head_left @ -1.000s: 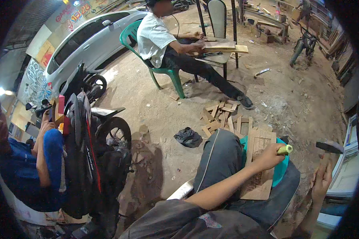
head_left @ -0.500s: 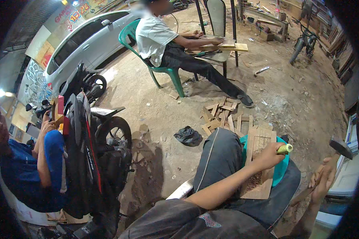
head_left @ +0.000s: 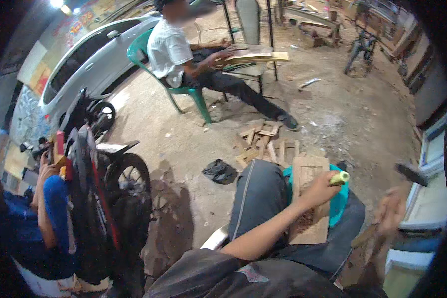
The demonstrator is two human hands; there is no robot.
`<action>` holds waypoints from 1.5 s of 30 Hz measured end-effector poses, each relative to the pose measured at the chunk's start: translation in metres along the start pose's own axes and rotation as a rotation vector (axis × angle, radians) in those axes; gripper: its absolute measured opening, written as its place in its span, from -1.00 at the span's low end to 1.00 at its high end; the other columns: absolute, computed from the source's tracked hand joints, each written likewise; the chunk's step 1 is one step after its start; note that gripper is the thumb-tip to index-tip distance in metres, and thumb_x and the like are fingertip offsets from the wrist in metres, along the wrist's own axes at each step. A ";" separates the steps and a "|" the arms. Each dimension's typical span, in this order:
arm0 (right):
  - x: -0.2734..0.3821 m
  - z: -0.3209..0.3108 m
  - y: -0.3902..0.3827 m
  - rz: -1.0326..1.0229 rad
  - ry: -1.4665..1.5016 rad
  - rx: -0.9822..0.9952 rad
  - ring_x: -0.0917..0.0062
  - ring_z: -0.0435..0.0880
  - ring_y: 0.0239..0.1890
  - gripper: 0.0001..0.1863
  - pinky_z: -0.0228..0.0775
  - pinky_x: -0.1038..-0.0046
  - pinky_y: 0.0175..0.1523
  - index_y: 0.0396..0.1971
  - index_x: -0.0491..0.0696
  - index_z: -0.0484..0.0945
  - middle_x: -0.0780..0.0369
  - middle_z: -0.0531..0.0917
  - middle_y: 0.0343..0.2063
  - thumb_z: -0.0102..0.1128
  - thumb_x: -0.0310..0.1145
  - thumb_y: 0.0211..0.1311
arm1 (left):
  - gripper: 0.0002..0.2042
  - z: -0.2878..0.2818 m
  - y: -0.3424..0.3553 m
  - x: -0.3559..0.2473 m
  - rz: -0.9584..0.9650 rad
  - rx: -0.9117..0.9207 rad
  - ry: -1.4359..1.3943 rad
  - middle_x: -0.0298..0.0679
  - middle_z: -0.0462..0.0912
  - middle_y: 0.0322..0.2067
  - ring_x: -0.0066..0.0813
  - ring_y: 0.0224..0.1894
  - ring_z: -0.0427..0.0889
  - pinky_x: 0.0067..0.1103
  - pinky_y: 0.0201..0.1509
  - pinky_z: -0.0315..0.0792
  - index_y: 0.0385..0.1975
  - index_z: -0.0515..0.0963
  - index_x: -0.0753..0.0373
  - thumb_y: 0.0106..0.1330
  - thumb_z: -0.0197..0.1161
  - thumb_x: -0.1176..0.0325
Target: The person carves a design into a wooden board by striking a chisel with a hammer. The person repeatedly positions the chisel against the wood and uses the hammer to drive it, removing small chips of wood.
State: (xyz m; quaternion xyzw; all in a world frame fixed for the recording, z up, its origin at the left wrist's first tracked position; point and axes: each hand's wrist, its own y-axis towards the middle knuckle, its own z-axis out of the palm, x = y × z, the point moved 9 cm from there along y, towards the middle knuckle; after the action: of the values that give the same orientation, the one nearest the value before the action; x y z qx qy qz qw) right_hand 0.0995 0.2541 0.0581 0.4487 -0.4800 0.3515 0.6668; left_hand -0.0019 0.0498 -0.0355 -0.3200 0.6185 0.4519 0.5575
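Note:
Across my lap lies a wooden board [head_left: 315, 236] with carved recesses, brown chips gathered in its lower part. My left hand [head_left: 317, 191] is closed around the pale yellow-green handle [head_left: 338, 178] of a chisel, just over the board; the blade is hidden behind the hand. Off to the right, my right hand [head_left: 388, 209], blurred by motion, grips the wooden handle of a hammer [head_left: 412, 175] raised beside my knee, its dark head up and apart from the chisel. A teal plastic piece [head_left: 338, 211] shows under the board, between my legs.
Wood offcuts [head_left: 263, 144] and a black plastic bag [head_left: 220, 171] lie on the ground ahead. A person in a white shirt [head_left: 169, 52] sits on a green chair [head_left: 201, 103]. Motorcycles [head_left: 129, 174] and another person in blue are left; window frames [head_left: 434, 144] stand right.
The whole view has shifted, so the surroundings sit further left. Both hands keep their holds, the hammer still raised. The seated person's hand has drawn back along the plank.

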 end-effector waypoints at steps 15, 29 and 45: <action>-0.037 -0.050 0.002 -0.250 -0.497 0.154 0.67 0.47 -0.51 -0.64 0.32 0.65 -0.45 -0.02 -0.19 0.39 0.24 0.52 -0.40 -0.03 -0.17 0.48 | -0.87 -0.001 0.000 -0.006 0.076 -0.036 0.002 -0.13 0.47 -0.54 -0.31 -0.44 0.48 -0.39 -0.32 0.35 -0.43 0.45 0.34 0.04 0.20 0.48; 0.059 -0.012 0.027 -0.215 0.077 0.138 0.77 0.27 -0.64 -0.68 0.13 0.70 -0.62 0.07 -0.07 0.33 0.34 0.40 -0.47 -0.07 -0.18 0.51 | -0.78 -0.005 0.005 0.010 -0.010 -0.090 0.035 -0.18 0.61 -0.40 -0.40 -0.34 0.58 -0.47 -0.22 0.44 -0.24 0.54 0.31 0.11 0.33 0.46; 0.079 -0.029 0.043 -0.267 0.124 0.036 0.77 0.29 -0.62 -0.63 0.13 0.74 -0.57 -0.02 -0.06 0.41 0.36 0.41 -0.41 -0.14 -0.07 0.52 | -0.91 -0.003 0.005 0.007 0.060 -0.131 0.066 -0.15 0.58 -0.54 -0.42 -0.46 0.54 -0.42 -0.34 0.39 -0.43 0.54 0.33 0.16 0.25 0.45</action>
State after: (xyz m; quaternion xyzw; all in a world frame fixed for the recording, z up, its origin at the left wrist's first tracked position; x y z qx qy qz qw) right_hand 0.0931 0.2995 0.1406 0.4978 -0.3678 0.2953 0.7278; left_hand -0.0086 0.0500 -0.0411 -0.3518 0.6151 0.4971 0.5008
